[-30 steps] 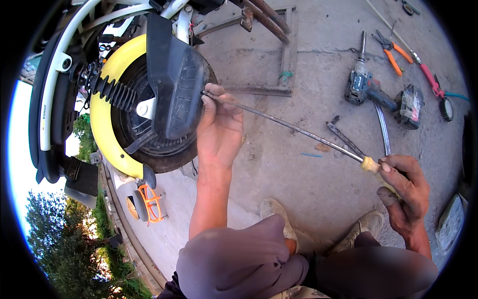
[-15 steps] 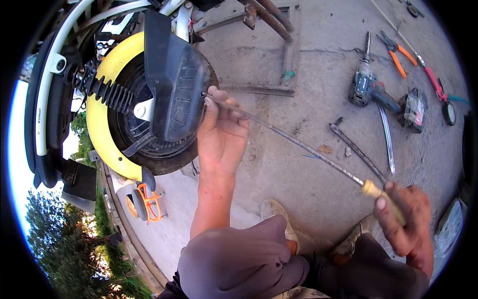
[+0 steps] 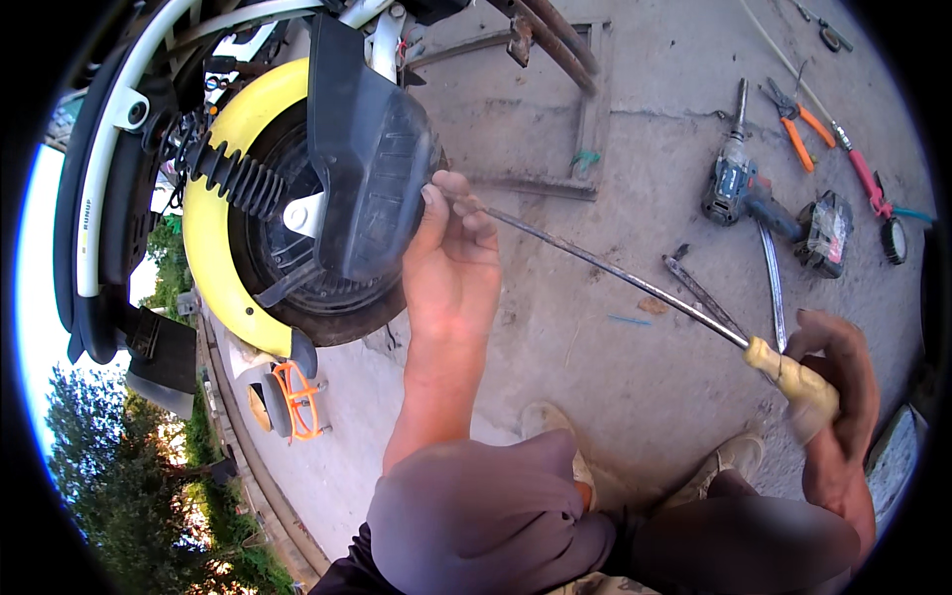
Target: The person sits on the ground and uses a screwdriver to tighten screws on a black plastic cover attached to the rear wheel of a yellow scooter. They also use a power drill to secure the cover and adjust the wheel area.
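A long screwdriver (image 3: 615,270) with a thin metal shaft and a yellowish handle slants across the view. My left hand (image 3: 451,268) pinches its tip end between thumb and fingers, beside the black plastic cover (image 3: 372,178) on a wheel. The fingers hide the tip, so I cannot see what it touches. At the other end, my right hand (image 3: 843,387) curls loosely around the handle, which lies against the palm and is slightly blurred. Behind the cover is a tyre (image 3: 347,322) under a yellow mudguard (image 3: 213,268), with a black spring shock absorber (image 3: 236,181) next to it.
On the concrete at right lie a cordless impact wrench (image 3: 739,188), orange-handled pliers (image 3: 798,129), metal bars (image 3: 772,278) and a red-handled air hose with gauge (image 3: 873,188). A rusty metal frame (image 3: 526,185) is at the back. An orange object (image 3: 297,397) stands below the wheel.
The right hand's grip has loosened and rolled around the handle, with the fingers shifted behind it. The left hand still pinches the tip end. The whole view has shifted slightly.
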Demonstrator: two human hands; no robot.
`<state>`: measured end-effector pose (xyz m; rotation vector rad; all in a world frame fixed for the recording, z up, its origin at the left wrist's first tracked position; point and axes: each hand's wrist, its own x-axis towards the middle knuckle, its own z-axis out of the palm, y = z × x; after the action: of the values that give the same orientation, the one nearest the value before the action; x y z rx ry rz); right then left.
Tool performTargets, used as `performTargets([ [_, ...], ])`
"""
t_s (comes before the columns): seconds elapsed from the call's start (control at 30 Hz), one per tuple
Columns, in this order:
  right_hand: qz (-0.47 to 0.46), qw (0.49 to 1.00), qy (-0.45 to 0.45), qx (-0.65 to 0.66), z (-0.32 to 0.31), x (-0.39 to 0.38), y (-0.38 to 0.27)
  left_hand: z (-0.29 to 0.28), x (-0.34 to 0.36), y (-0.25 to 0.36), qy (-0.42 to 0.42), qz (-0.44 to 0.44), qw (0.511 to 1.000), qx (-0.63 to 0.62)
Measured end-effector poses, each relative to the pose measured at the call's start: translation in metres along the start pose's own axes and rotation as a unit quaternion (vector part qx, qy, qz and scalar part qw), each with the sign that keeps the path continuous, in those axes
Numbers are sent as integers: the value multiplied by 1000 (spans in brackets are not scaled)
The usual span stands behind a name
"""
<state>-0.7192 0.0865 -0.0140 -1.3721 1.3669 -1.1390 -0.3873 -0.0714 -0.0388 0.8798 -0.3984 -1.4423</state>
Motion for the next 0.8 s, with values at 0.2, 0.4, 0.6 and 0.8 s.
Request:
performTargets([
  [0.2,-321,896,-64,-299,5,4,-2,-7,-8,14,20,-4,995,103],
  [0.4,-272,931,-61,-236,-3,11,4,-29,-59,56,-255,252,601,714],
  [0.6,-283,918,-84,-265,-12,8,5,11,2,63,-152,392,222,880],
  [0.8,-311,918,-115,-219,0,11,20,17,5,67,-176,349,301,870],
])
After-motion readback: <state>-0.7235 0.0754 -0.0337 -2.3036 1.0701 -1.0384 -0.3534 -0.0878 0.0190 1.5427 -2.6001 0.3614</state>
